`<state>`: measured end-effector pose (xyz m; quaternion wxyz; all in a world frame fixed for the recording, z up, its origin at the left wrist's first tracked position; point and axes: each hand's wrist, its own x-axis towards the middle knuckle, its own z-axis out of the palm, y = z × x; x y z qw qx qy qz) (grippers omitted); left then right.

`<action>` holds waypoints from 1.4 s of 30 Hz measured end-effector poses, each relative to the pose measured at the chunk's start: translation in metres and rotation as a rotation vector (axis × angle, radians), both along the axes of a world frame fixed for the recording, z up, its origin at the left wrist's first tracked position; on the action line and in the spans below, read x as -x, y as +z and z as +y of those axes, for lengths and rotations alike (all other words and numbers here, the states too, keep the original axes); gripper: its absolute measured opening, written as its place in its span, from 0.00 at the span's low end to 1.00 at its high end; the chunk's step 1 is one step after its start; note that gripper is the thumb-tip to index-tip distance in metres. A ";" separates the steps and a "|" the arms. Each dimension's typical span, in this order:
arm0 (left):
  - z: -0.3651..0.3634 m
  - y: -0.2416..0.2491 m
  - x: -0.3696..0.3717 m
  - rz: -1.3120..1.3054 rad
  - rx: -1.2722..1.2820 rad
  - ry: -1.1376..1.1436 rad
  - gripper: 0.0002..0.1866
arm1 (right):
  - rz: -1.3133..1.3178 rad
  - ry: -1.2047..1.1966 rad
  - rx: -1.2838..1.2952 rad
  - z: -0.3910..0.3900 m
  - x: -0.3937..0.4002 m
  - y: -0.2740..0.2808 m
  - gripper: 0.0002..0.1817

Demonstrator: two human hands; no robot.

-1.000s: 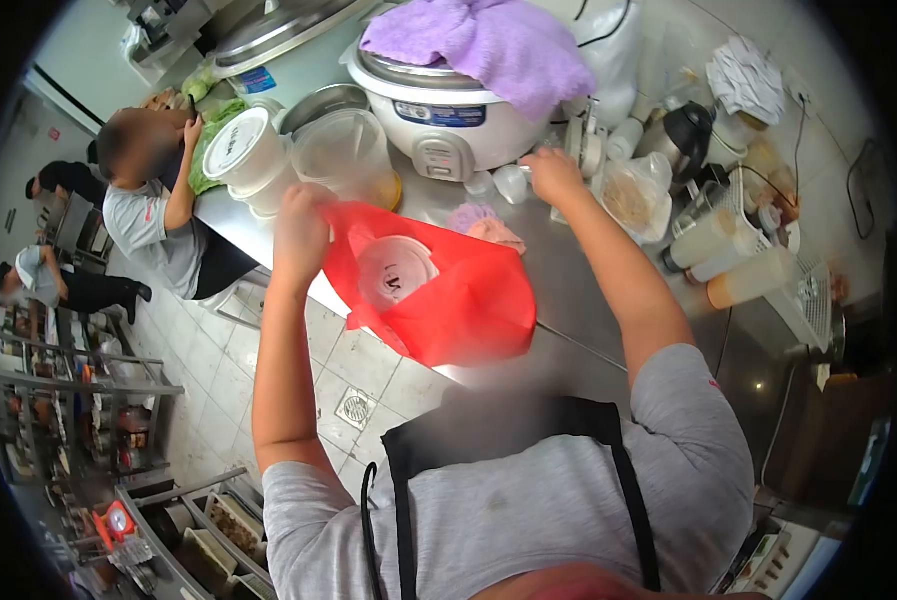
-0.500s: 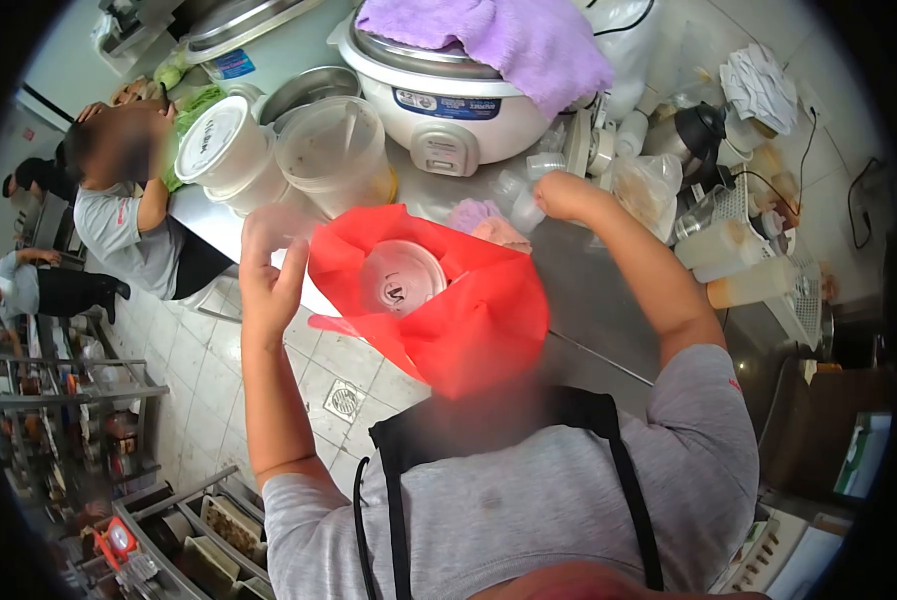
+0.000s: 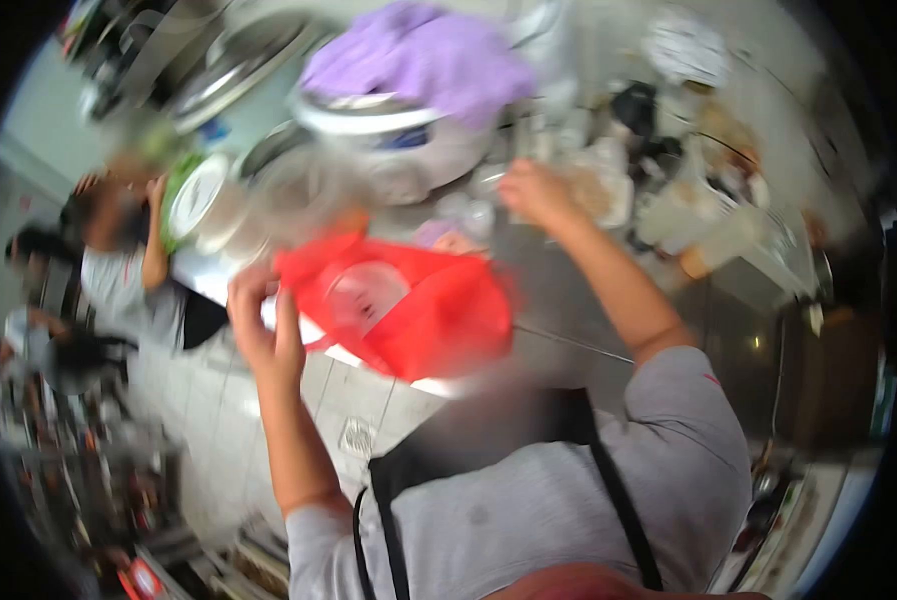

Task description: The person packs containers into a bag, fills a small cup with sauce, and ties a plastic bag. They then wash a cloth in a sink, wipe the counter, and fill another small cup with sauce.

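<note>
A red cloth-like bag (image 3: 449,305) lies on the metal table, with a clear round container (image 3: 361,297) with dark marks on its lid inside its opening. My left hand (image 3: 267,310) is at the bag's left corner, thumb and fingers bent around the edge. Beyond the bag, my right hand (image 3: 537,195) is closed over the table; what it holds, if anything, is hidden. Small clear plastic cups (image 3: 477,215) are just left of it. Pink and purple cloths (image 3: 449,238) lie behind the bag. The view is blurred.
A large white cooker (image 3: 449,150) under a purple towel (image 3: 419,60) stands at the back. White tubs (image 3: 201,195) are at the left. Pitchers (image 3: 719,245) and a basket (image 3: 789,265) stand at the right. Another person (image 3: 119,270) is at the far left.
The whole view has shifted and blurred. My right hand is now nearer the bag. My left hand remains at the bag's corner, its thumb and fingers closer around the edge.
</note>
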<state>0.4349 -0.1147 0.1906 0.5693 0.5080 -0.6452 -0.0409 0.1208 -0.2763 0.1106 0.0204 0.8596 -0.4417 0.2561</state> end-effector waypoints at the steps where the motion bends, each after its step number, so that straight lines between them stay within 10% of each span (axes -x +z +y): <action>1: 0.003 -0.003 0.011 -0.003 0.010 -0.074 0.08 | -0.069 0.089 0.071 0.011 0.002 0.007 0.05; 8: 0.010 -0.025 0.141 0.185 -0.625 -0.645 0.32 | -0.230 0.487 0.035 0.115 0.022 0.070 0.06; 15: 0.004 -0.078 0.235 0.477 -0.791 -0.957 0.22 | -0.110 0.382 0.031 0.138 0.143 0.082 0.09; 20: 0.001 -0.195 0.282 0.423 -0.884 -0.751 0.22 | -0.909 -0.251 0.016 0.051 0.344 0.095 0.08; 25: 0.011 -0.216 0.306 0.000 -0.586 -0.418 0.24 | -0.872 -0.878 0.044 -0.018 0.542 0.031 0.14; 32: 0.013 -0.202 0.316 -0.251 -0.510 -0.314 0.25 | -0.630 -1.008 -0.137 -0.097 0.562 0.038 0.32; 33: 0.011 -0.201 0.317 -0.283 -0.513 -0.321 0.25 | -0.604 -0.665 -0.301 -0.113 0.601 0.021 0.33; 37: 0.012 -0.207 0.314 -0.369 -0.578 -0.264 0.27 | -1.046 -0.524 -0.712 -0.131 0.568 0.034 0.24; 39: 0.013 -0.204 0.313 -0.373 -0.515 -0.249 0.28 | -0.790 -0.153 -0.771 -0.160 0.600 0.021 0.22; 42: 0.015 -0.210 0.311 -0.363 -0.521 -0.228 0.28 | -0.504 -0.563 -0.642 -0.182 0.638 0.006 0.23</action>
